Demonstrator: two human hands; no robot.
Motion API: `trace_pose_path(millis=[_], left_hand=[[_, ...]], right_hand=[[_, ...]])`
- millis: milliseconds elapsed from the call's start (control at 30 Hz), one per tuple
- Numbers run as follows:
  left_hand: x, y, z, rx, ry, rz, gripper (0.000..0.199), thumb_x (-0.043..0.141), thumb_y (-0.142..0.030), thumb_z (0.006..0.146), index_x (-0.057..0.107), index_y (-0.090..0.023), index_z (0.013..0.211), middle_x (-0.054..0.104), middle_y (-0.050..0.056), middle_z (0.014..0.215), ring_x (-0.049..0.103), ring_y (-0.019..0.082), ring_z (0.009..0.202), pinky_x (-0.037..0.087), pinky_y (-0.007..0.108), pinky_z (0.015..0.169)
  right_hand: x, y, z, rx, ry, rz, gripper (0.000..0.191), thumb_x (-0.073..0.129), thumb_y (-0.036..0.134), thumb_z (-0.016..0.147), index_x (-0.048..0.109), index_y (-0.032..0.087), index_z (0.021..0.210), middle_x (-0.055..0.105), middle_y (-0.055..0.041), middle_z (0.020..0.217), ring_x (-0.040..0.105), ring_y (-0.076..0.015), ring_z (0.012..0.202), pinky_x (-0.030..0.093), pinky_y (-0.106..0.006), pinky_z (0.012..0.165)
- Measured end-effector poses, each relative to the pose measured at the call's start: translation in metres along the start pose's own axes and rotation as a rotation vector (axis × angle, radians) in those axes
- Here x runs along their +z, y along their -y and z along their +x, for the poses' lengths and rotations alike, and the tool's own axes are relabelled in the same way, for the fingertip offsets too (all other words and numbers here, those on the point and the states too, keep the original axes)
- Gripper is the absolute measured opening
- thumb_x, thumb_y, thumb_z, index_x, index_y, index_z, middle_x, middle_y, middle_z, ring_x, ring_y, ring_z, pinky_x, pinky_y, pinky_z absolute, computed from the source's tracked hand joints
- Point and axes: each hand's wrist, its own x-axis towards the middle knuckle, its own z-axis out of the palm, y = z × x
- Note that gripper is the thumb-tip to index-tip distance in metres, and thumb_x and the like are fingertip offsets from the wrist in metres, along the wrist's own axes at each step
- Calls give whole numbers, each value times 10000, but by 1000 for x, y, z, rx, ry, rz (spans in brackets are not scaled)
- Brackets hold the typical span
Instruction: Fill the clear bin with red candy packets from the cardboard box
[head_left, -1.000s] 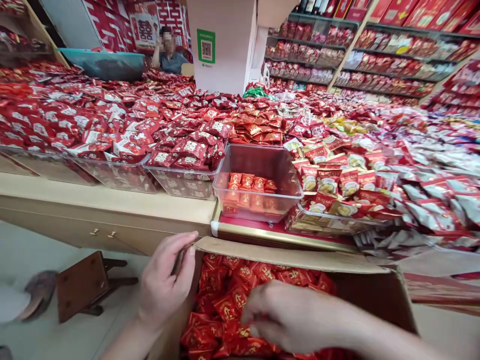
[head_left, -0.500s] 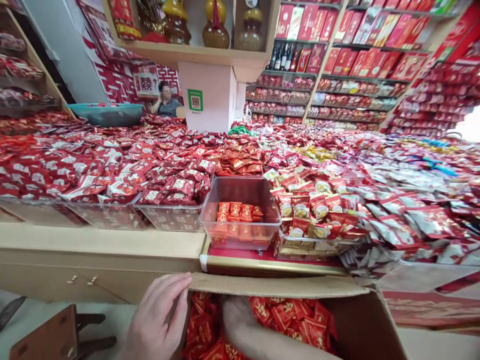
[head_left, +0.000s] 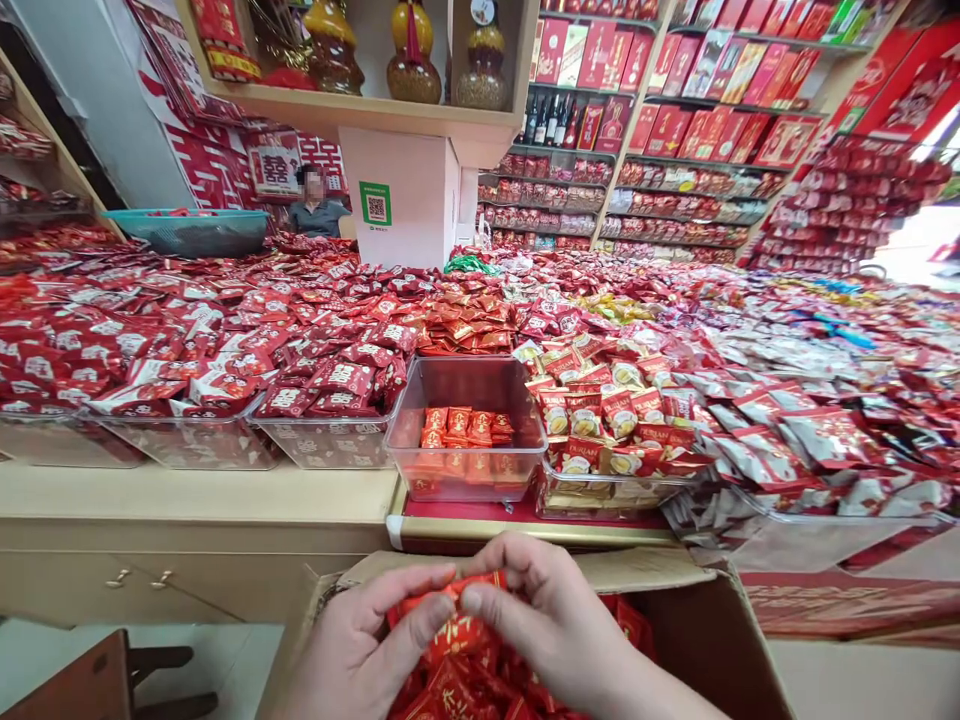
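Observation:
Both hands are together over an open cardboard box [head_left: 720, 640] of red wrapped packets [head_left: 450, 690]. Between the fingertips of my left hand [head_left: 375, 640] and my right hand [head_left: 540, 620] is a red packet with gold print [head_left: 459, 632], its edges pinched by thumbs and fingers. Whether more than one packet is held is hard to tell. Just beyond the box stands a clear plastic bin [head_left: 465, 470], partly filled with orange-red packets [head_left: 469, 427] lying in rows.
Heaped bins of dark red packets [head_left: 337, 385] stand left of the clear bin, durian packets [head_left: 592, 420] right of it. A wooden stool [head_left: 82, 680] is at lower left. A display shelf [head_left: 360, 105] hangs above; a person [head_left: 319, 210] sits far back.
My right hand has come up out of the packets in the box and met my left hand, which moved right from the box's edge. A red packet is now between them. The view shifted slightly.

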Motion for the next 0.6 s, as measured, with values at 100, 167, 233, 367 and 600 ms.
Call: trace_pose_path(millis=[100, 167, 233, 367, 600], left_hand=[[7, 4, 10, -29, -167, -68, 313, 539, -408, 778, 627, -221, 1012, 666, 45, 1034, 610, 199, 937, 482, 267, 826], [13, 3, 12, -26, -215, -126, 318, 551, -417, 767, 638, -198, 979, 674, 53, 999, 607, 194, 928, 484, 241, 799], [18, -1, 12, -64, -147, -242, 346, 594, -416, 735, 622, -182, 988, 686, 56, 936, 629, 175, 824, 501, 216, 701], [22, -10, 7, -207, 25, -535, 498, 717, -343, 635, 523, -178, 1063, 691, 31, 721, 613, 121, 577, 461, 166, 492], [24, -6, -6, -487, 171, -924, 405, 726, -379, 621, 562, -173, 929, 606, -12, 565, 502, 22, 395, 347, 103, 407]], right_hand=[[-1, -4, 7, 68, -11, 302, 269, 615, 383, 718, 546, 147, 827, 568, 5, 675, 471, -82, 577, 404, -196, 530], [-2, -6, 11, 78, -2, 363, 290, 643, 391, 692, 546, 133, 784, 565, -1, 680, 476, -80, 577, 418, -202, 538], [-4, -8, 13, 83, -14, 346, 290, 644, 394, 693, 538, 125, 714, 543, 13, 611, 454, -64, 522, 405, -189, 510], [-11, -11, 6, 67, -20, 239, 255, 588, 389, 750, 531, 143, 717, 533, 23, 584, 465, -65, 502, 398, -183, 495], [-30, 5, -10, -465, 269, -391, 481, 659, 269, 711, 504, 234, 1165, 478, -113, 1244, 444, -192, 1130, 374, -292, 908]])
